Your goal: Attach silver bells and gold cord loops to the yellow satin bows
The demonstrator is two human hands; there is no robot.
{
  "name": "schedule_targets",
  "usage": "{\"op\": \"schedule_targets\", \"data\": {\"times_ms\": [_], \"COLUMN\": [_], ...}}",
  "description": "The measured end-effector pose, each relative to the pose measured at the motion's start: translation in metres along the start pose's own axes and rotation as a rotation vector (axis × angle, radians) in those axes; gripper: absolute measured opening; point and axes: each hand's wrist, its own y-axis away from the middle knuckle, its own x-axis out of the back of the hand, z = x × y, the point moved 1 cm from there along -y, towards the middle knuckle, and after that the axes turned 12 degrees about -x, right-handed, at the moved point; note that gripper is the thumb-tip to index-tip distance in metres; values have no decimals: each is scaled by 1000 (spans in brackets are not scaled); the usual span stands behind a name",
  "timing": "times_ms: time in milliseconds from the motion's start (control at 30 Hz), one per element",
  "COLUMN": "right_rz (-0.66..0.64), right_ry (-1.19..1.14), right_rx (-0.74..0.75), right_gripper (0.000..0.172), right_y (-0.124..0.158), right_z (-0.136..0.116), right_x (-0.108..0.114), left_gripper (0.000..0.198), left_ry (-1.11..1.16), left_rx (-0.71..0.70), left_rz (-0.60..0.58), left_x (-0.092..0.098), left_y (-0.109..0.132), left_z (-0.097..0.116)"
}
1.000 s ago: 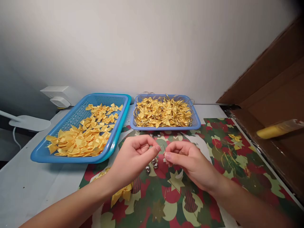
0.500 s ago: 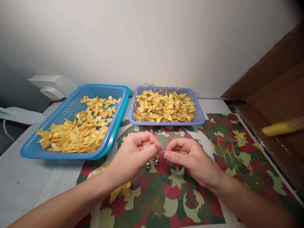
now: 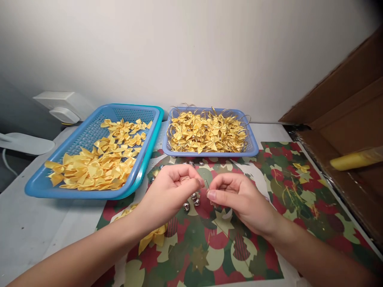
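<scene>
We see both hands close together over the patterned sheet (image 3: 215, 255), their fingertips near each other but apart. In our right hand (image 3: 208, 192), thumb and forefinger are pinched tight on a slim needle (image 3: 207, 184); it stands nearly upright in the grip, its upper part rising just above the fingertips and leaning slightly toward the other hand. The lower end is hidden behind our fingers.

Our left hand (image 3: 201, 182) is closed too — thumb pressed against the forefinger, the other fingers curled in — and seems to have hold of a fine pale thread (image 3: 184, 179), which shows among those curled fingers. Whether the thread touches the needle is too small for us to tell.

Below the gap between our hands, nearer the left one, a few silver bells (image 3: 186, 206) lie on the sheet, touched by neither hand. A loose yellow bow (image 3: 154, 238) lies beside our left forearm, partly covered by it.

Beyond the hands stand two baskets: the blue basket (image 3: 30, 187) on the left holds plain yellow bows (image 3: 98, 167), and the periwinkle basket (image 3: 211, 154) holds bows with looped gold cords (image 3: 206, 131). Thin yellow clippings (image 3: 295, 195) lie on the sheet, well to the right.
</scene>
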Motion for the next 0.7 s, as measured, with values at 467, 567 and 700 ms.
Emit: {"op": "schedule_targets", "data": {"times_ms": [467, 567, 700], "right_rz": [9, 3, -5], "right_ry": [38, 31, 22], "right_rx": [0, 7, 6], "right_gripper": [23, 23, 22], "right_y": [-1, -1, -1], "right_z": [1, 0, 1], "right_x": [0, 0, 0], "left_gripper": [14, 15, 15], "left_ry": [7, 3, -8], "left_rx": [19, 18, 14], "left_rz": [3, -3, -2], "left_x": [-1, -1, -1], "left_y": [-1, 0, 0], "left_z": [0, 0, 0]}}
